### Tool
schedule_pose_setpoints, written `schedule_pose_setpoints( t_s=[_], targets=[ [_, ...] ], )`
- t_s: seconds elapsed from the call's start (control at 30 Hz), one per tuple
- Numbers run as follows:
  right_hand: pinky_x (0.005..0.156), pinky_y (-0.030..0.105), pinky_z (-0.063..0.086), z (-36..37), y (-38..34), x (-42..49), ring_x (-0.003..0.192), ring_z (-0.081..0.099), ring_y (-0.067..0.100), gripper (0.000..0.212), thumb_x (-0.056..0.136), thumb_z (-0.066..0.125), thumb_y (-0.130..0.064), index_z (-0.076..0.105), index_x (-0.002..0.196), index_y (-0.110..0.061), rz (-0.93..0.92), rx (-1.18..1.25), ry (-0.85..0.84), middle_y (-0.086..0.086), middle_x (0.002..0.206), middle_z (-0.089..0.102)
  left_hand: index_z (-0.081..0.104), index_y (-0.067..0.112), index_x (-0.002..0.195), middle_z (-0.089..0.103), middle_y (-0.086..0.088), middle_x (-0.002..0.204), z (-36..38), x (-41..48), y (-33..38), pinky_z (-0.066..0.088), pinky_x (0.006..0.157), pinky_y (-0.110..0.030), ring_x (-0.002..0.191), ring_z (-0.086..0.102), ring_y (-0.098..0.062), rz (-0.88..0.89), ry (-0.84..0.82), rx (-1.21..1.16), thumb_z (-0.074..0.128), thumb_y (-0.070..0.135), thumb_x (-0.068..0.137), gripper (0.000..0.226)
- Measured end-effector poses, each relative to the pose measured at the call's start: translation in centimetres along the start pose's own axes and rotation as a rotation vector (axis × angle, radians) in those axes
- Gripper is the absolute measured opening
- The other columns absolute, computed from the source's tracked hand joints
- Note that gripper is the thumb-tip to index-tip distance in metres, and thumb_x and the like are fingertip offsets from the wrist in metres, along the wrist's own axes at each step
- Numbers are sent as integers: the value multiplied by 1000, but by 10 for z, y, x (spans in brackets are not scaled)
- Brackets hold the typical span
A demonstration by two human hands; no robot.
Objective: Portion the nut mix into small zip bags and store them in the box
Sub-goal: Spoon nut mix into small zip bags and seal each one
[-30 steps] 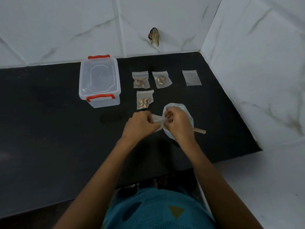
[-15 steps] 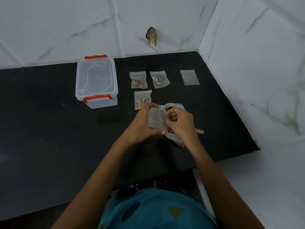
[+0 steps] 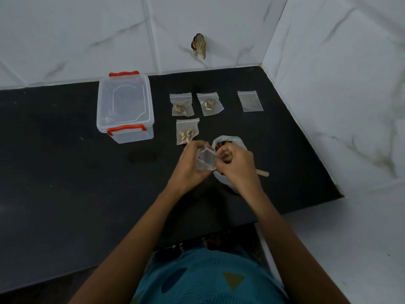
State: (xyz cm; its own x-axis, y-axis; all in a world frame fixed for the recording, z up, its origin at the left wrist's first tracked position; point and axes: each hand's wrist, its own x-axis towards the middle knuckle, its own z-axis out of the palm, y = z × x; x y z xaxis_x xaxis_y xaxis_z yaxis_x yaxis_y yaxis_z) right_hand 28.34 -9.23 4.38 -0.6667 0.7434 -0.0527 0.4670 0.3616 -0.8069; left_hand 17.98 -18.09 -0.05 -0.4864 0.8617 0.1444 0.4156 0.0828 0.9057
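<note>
The black tabletop (image 3: 65,172) carries the clear box (image 3: 125,106) at the far left, lid on. Nearer, the left hand (image 3: 190,165) pinches a small zip bag (image 3: 205,159) by one lip while the right hand (image 3: 237,165), fingers curled, pinches the other, just above the open nut mix bag (image 3: 235,141). Three filled bags (image 3: 187,131) lie beyond, an empty bag (image 3: 249,101) far right. Opening a fourth portion's bag seems the step in hand; next, the mouth must stay wide for nuts

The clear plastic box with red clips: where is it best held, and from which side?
Probably grip the clear plastic box by its two long walls, from above: both stand free, while red clips occupy the short ends.
</note>
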Motion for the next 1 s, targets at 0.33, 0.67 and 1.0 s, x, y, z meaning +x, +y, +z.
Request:
schedule_pose_setpoints(
  t_s=[0.33, 0.67, 1.0],
  targets=[
    [65, 9, 46, -36, 26, 7, 74, 57, -1, 9, 81, 68, -13, 63, 88, -14, 139, 68, 58, -8, 80, 60, 55, 23, 109, 54, 13, 111, 1, -1, -11, 45, 87, -13, 105, 53, 3, -67, 81, -160, 73, 9, 75, 40],
    [79, 26, 45, -46, 78, -4, 104, 52, 16, 38, 79, 70, -27, 58, 114, -16, 326, -314, 160, 2, 113, 53, 51, 26, 114, 51, 5, 124, 12, -1, -36, 46, 92, -23, 114, 51, -7, -220, -106, -250, 65, 0, 80, 45],
    [73, 18, 49, -34, 71, 6, 84, 61, 5, 12, 84, 64, -8, 68, 94, -13, 464, 462, 194, -3, 89, 66, 54, 15, 113, 39, 23, 125, 19, -9, -47, 35, 93, -2, 131, 33, -3, -228, -204, -281, 63, -10, 77, 44]
  ],
)
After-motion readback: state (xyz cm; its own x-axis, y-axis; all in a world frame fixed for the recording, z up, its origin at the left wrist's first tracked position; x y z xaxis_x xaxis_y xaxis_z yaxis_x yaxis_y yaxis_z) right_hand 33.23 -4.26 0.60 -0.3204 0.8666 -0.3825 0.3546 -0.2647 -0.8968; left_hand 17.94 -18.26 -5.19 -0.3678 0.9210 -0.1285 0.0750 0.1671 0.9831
